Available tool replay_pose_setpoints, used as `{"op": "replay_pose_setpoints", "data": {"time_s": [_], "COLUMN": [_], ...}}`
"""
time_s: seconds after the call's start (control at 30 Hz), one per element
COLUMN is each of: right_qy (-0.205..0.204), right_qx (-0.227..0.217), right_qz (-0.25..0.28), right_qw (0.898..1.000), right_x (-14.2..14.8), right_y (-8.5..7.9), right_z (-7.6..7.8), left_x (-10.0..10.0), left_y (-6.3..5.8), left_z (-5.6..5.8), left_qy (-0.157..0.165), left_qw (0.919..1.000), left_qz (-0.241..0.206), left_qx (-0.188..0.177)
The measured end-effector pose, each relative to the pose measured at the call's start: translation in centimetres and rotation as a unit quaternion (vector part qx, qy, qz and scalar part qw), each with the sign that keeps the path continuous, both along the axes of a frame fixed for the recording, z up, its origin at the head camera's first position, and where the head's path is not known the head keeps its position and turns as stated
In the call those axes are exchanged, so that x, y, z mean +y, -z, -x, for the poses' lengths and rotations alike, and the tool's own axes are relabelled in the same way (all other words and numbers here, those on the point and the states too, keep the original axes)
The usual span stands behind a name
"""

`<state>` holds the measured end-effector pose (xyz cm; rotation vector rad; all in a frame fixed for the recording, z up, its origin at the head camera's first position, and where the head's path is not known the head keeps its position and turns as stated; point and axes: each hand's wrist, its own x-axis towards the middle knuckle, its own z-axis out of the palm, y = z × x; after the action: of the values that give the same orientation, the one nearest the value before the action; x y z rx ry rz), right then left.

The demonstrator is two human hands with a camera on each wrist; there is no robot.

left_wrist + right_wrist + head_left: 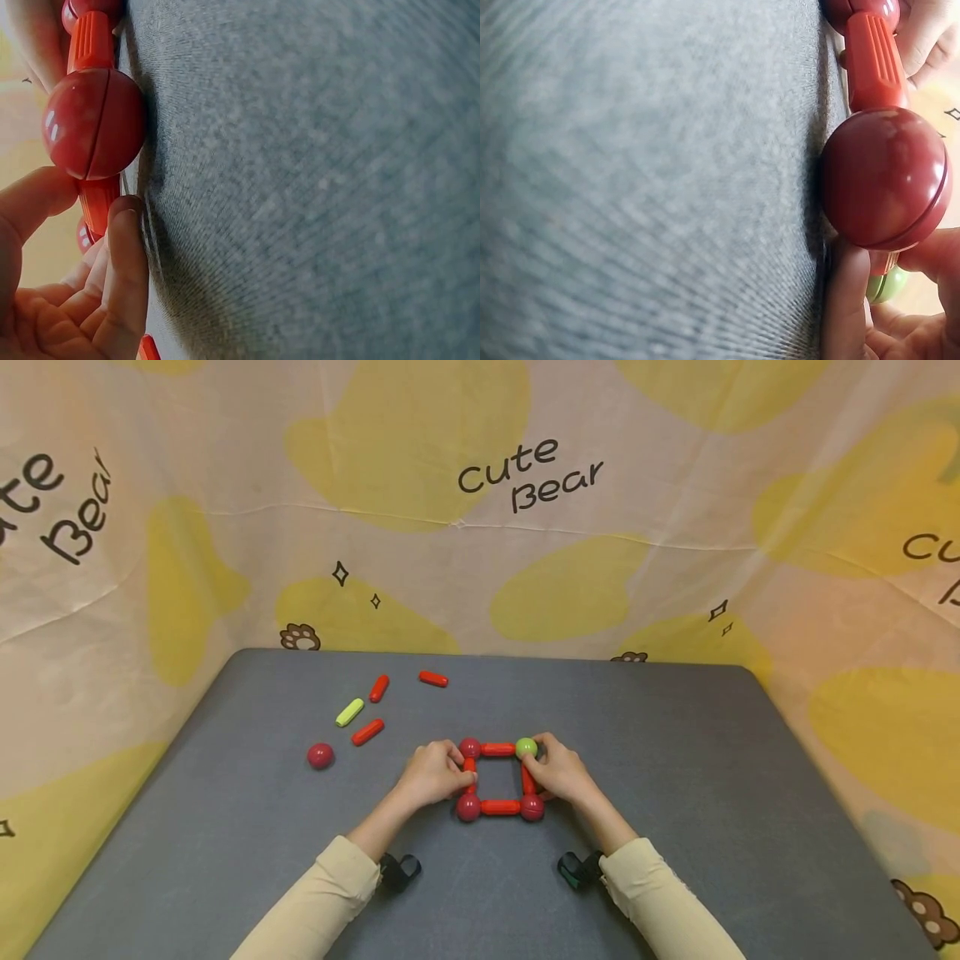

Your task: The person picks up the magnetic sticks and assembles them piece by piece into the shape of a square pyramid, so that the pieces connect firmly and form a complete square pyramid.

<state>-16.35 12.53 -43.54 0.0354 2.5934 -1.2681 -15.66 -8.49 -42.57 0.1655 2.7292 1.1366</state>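
Observation:
Near the middle of the table lies a square of red toy rods joined by balls. Its corners are a dark red ball at far left, a green ball at far right, and two dark red balls in front. My left hand pinches the left red rod between thumb and fingers, just behind the near-left ball. Opposite it, my right hand grips the right red rod, its fingertips reaching the green ball. The near red rod and far red rod are untouched.
On the grey table, left of the square, lie a loose dark red ball, a yellow-green rod and three red rods, one of them near the back. A patterned cloth rises behind the table and along its sides.

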Motion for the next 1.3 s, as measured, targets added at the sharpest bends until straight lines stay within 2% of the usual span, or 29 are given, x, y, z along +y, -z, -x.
{"op": "replay_pose_setpoints", "data": {"time_s": [0.23,0.47,0.73,1.03,1.17,1.3], "right_qy": [-0.002,-0.004,-0.004,0.005,0.009,0.011], "right_qx": [-0.003,0.009,0.018,0.010,0.009,0.015], "right_qz": [-0.003,-0.032,-0.056,-0.036,-0.037,-0.043], "right_qw": [1.000,0.999,0.998,0.999,0.999,0.999], "right_x": [0.2,0.3,0.1,0.1,0.1,0.2], "right_y": [0.0,-0.3,-0.3,-0.2,-0.1,0.0], "right_z": [0.6,1.2,1.5,1.4,1.3,1.3], "left_x": [0.2,0.4,0.0,-2.2,-3.5,-4.9], "left_y": [0.0,-0.1,-0.2,0.0,-0.5,-1.0], "left_z": [0.5,1.1,0.9,0.5,0.6,0.8], "left_qy": [-0.003,-0.004,-0.016,-0.030,-0.055,-0.094], "left_qw": [1.0000,1.0000,0.9999,0.9983,0.9953,0.9882], "left_qz": [-0.006,-0.005,-0.001,0.003,-0.004,-0.016], "left_qx": [-0.006,-0.001,0.001,0.049,0.079,0.120]}}
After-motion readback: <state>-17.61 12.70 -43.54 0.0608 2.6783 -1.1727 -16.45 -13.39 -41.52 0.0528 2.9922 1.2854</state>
